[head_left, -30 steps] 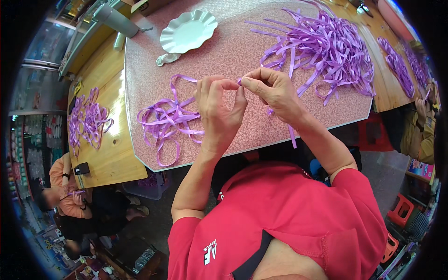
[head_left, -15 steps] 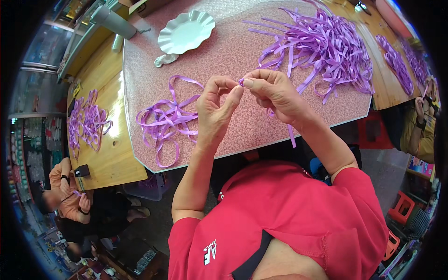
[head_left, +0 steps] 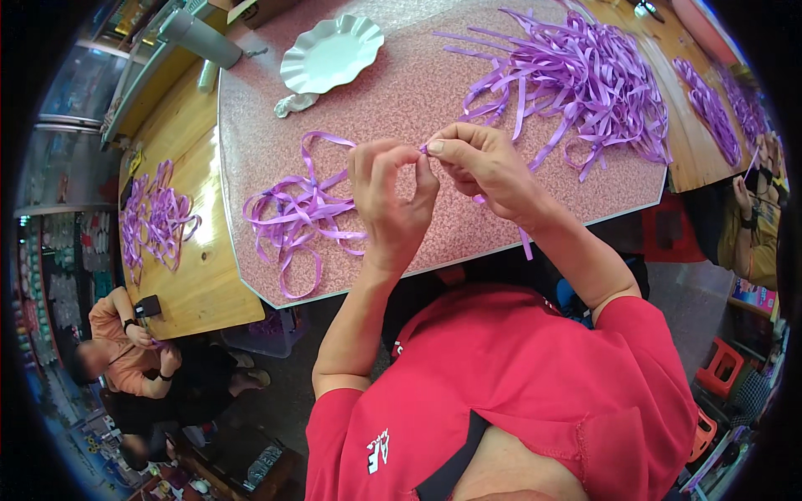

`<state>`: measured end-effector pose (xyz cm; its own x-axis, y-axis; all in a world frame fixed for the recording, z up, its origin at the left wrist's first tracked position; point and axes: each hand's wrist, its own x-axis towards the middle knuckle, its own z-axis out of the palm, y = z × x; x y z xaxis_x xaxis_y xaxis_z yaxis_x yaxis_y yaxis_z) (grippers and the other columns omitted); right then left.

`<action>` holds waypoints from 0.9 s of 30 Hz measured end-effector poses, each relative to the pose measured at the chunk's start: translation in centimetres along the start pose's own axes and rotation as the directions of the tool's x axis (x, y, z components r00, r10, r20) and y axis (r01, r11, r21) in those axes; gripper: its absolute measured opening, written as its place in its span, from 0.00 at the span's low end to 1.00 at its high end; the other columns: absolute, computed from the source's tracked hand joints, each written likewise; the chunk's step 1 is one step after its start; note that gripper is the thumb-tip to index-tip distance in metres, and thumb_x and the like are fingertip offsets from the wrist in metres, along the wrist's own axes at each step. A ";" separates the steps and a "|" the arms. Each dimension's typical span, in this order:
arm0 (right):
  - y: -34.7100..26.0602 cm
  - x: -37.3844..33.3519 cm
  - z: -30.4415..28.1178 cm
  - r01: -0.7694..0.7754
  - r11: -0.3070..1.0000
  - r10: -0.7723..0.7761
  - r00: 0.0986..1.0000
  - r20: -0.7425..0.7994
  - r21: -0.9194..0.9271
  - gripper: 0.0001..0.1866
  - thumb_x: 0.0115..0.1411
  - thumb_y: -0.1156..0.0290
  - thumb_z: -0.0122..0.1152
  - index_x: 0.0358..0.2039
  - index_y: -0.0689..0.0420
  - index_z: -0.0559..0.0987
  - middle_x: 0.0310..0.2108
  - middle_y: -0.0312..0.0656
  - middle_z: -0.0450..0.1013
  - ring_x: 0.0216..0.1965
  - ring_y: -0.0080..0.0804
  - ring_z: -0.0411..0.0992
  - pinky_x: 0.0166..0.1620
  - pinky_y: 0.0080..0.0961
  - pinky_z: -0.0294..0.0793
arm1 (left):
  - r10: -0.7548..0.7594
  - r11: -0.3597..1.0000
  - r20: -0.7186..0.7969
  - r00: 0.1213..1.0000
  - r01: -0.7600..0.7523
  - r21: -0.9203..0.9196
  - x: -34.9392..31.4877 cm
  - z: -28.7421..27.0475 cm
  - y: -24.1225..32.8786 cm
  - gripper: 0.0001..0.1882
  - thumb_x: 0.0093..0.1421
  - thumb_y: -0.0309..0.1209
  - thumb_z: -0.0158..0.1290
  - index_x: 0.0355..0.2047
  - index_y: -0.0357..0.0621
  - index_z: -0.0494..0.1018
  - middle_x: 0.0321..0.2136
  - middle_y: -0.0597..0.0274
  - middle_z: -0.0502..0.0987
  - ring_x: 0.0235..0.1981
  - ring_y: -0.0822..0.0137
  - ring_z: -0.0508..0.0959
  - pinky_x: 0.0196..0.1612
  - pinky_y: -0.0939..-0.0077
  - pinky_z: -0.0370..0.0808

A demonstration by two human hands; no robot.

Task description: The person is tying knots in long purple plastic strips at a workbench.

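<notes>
Over the near part of the pink patterned tabletop (head_left: 401, 108), my two hands meet fingertip to fingertip. Thumb and forefinger of my right hand (head_left: 489, 167) pinch a small folded or knotted bit of purple ribbon (head_left: 424, 149). The ribbon's tail (head_left: 525, 244) hangs below that hand past the table edge. My left hand (head_left: 391, 200) closes its fingertips on the same spot; its exact grip is too small to make out. A loose heap of looped purple ribbons (head_left: 305, 204) lies left of my hands. Beyond my right hand spreads a larger purple ribbon pile (head_left: 589, 96).
A scalloped pale plate (head_left: 332, 55) stands at the back, near a grey tumbler (head_left: 200, 38). More ribbons (head_left: 157, 213) lie on the wooden table at left, where a person in orange (head_left: 125, 355) sits. Another person (head_left: 758, 234) works at far right, by a red stool (head_left: 671, 232).
My left hand has rolled over and shifted slightly, its fingers bending more. My right hand has moved a little left with the ribbon. The person at left has brought both hands together.
</notes>
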<state>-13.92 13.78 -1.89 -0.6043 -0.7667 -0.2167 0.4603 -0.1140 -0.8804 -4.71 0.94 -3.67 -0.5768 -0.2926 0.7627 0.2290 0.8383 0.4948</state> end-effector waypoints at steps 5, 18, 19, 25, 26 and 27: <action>-0.2 0.0 -0.4 -0.126 0.981 0.112 0.988 0.104 0.146 0.07 0.64 0.66 0.59 0.33 0.55 0.78 0.18 0.24 0.61 0.16 0.09 0.52 0.18 0.11 0.48 | -0.195 0.943 -0.041 0.980 0.176 -0.281 -1.3 0.7 -0.1 0.07 0.58 0.20 0.56 0.35 0.41 0.70 0.35 0.59 0.72 0.38 0.68 0.71 0.44 0.74 0.69; 0.2 -0.1 -0.5 0.221 0.877 -0.215 0.975 0.063 -0.428 0.11 0.65 0.67 0.62 0.41 0.62 0.80 0.29 0.31 0.75 0.29 0.14 0.70 0.33 0.12 0.69 | -0.554 0.483 0.306 0.774 0.599 -0.639 -0.8 -0.6 0.1 0.05 0.65 0.24 0.52 0.40 0.39 0.71 0.35 0.64 0.74 0.36 0.77 0.72 0.44 0.81 0.69; 0.1 -0.1 -0.4 0.222 0.877 -0.214 0.975 0.065 -0.427 0.11 0.65 0.67 0.62 0.41 0.62 0.80 0.29 0.31 0.75 0.29 0.14 0.70 0.33 0.12 0.69 | -0.555 0.484 0.304 0.774 0.598 -0.639 -0.8 -0.6 0.0 0.05 0.65 0.24 0.52 0.40 0.39 0.71 0.35 0.64 0.74 0.36 0.77 0.72 0.44 0.81 0.69; 0.3 0.1 -0.5 0.261 0.918 -0.232 0.964 0.129 -0.299 0.11 0.64 0.69 0.62 0.40 0.64 0.80 0.34 0.38 0.79 0.38 0.20 0.75 0.43 0.17 0.74 | -0.567 -0.111 0.509 0.648 0.552 -0.827 -0.5 -0.3 0.1 0.04 0.63 0.26 0.50 0.39 0.43 0.71 0.35 0.63 0.74 0.36 0.72 0.74 0.47 0.74 0.71; 0.2 0.0 -0.6 0.256 0.914 -0.227 0.966 0.126 -0.315 0.11 0.64 0.69 0.62 0.40 0.64 0.80 0.34 0.38 0.78 0.38 0.20 0.75 0.43 0.17 0.74 | -0.552 -0.234 0.554 0.624 0.522 -0.820 -0.5 -0.1 0.1 0.04 0.63 0.26 0.51 0.38 0.44 0.71 0.36 0.63 0.75 0.37 0.72 0.74 0.49 0.72 0.70; 0.1 0.0 -0.6 0.252 0.910 -0.222 0.967 0.126 -0.330 0.10 0.64 0.69 0.62 0.40 0.64 0.80 0.33 0.38 0.78 0.38 0.20 0.75 0.43 0.17 0.75 | -0.531 -0.352 0.596 0.602 0.483 -0.802 -0.5 -0.1 0.1 0.04 0.62 0.27 0.51 0.38 0.44 0.71 0.37 0.63 0.75 0.39 0.71 0.74 0.51 0.70 0.69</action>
<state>-14.23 14.14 -2.22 -0.6046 -0.7956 0.0392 0.0517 -0.0882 -0.9948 -4.38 1.11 -3.98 -0.9364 -0.3472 -0.0521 0.2692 -0.8055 0.5280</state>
